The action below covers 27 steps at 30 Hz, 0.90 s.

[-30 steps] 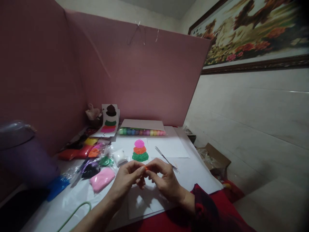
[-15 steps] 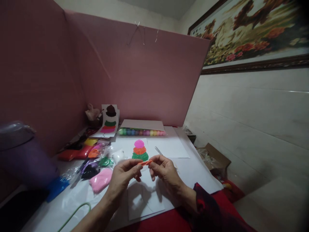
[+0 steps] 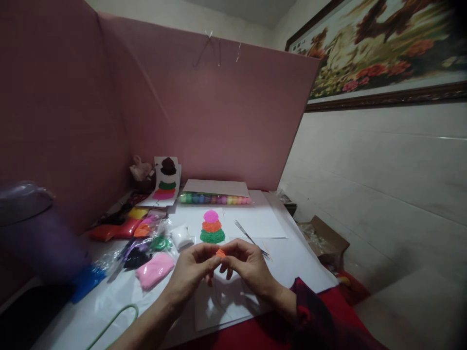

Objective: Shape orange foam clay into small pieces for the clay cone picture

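Note:
A small lump of orange modelling clay (image 3: 221, 253) is pinched between the fingertips of both hands, above white paper sheets (image 3: 219, 311). My left hand (image 3: 195, 267) grips it from the left, thumb and forefinger closed. From the other side my right hand (image 3: 246, 265) holds it the same way, and its fingers partly cover the clay. Just beyond the hands lies a paper with stacked shapes (image 3: 212, 226) in pink, orange and green. A thin metal tool (image 3: 248, 232) rests right of that paper, its lower end near some thin pale sticks.
Bags of coloured clay (image 3: 155, 270) crowd the left side, beside a blurred purple container (image 3: 36, 243). Behind are a clear pack of colourful pieces (image 3: 215, 200) and a propped picture sheet (image 3: 167, 187). A cardboard box (image 3: 323, 243) stands off the table's right edge.
My hands have come closer together. The orange clay, stretched out as a twisted strip before, now shows as a short, compact lump between the fingertips.

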Available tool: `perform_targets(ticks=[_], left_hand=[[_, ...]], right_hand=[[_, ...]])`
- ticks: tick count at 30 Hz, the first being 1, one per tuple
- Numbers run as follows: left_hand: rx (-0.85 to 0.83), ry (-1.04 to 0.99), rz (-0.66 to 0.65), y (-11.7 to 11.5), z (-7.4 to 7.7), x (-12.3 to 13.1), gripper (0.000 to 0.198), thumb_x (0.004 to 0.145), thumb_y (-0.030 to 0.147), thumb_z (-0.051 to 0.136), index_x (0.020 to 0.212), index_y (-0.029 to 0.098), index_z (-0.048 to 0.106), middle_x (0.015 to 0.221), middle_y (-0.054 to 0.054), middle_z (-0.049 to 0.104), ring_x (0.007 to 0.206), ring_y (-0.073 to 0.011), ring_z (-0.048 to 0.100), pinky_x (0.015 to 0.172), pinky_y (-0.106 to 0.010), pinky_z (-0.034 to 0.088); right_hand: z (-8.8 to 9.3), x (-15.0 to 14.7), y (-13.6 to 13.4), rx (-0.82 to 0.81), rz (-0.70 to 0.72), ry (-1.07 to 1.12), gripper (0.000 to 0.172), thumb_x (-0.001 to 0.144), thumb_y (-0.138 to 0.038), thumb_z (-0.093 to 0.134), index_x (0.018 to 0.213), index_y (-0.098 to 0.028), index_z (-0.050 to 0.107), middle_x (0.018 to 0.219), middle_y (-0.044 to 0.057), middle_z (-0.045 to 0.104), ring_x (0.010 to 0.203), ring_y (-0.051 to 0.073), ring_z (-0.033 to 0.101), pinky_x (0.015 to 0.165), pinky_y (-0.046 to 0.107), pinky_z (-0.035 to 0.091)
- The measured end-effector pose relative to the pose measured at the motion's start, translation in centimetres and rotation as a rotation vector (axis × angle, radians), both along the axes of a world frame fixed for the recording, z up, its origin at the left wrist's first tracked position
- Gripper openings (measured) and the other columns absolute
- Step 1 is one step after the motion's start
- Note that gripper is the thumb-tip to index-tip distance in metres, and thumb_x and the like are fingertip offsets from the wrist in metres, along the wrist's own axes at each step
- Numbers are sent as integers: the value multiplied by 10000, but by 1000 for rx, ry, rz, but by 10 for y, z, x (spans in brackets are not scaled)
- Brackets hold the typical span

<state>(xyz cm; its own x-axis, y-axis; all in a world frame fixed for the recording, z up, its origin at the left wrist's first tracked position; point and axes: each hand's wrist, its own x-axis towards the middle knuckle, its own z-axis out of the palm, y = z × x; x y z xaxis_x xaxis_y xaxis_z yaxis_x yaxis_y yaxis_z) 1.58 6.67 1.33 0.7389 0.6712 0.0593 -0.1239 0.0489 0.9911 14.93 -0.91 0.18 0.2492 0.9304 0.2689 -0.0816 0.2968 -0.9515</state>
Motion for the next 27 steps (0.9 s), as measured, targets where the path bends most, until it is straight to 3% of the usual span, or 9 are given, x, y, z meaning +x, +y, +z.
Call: perform_targets(ticks=[8,13,17,20,23,27], left_hand=[[-22,-37,2,1,-3,1,226,708,327,677,753,107,655,564,-7,577,446,-95,481,418,-213,399],[-79,-3,23,-1,-1,3,301,699,384,680,834,119,634,595,-2,594,419,-100,503,402,-224,415],[-34,-20,-30,0,1,2,266,710,368,674,746,106,638,568,-16,609,414,-93,494,420,-220,399],[-57,-47,-20,0,1,1,242,694,339,694,771,114,646,520,10,579,445,-103,506,458,-227,417],[-87,-37,6,-1,1,1,209,693,306,696,767,116,649,497,20,562,449,-104,506,470,-228,428],[-99,-62,56,-1,0,2,171,689,280,698,740,122,658,573,2,595,448,-93,505,453,-220,428]], right_hand=[[-1,1,-3,-3,-36,-99,144,787,-282,648,825,-147,614,595,-18,580,500,110,558,444,216,462],[-2,2,-5,103,-107,-346,59,814,-204,594,859,-169,609,724,21,604,628,148,600,529,254,501],[-2,2,-8,167,-163,-538,177,808,-146,576,980,-189,579,766,26,619,637,150,596,608,290,507],[0,2,-10,156,-185,-618,131,814,-155,572,937,-182,608,775,35,622,667,159,596,636,299,495],[1,1,-9,95,-148,-520,47,815,-203,590,833,-168,615,722,29,623,640,154,596,594,282,488],[0,3,-2,-5,-71,-98,172,763,-299,661,739,-154,571,578,-16,589,469,111,548,449,230,459]])
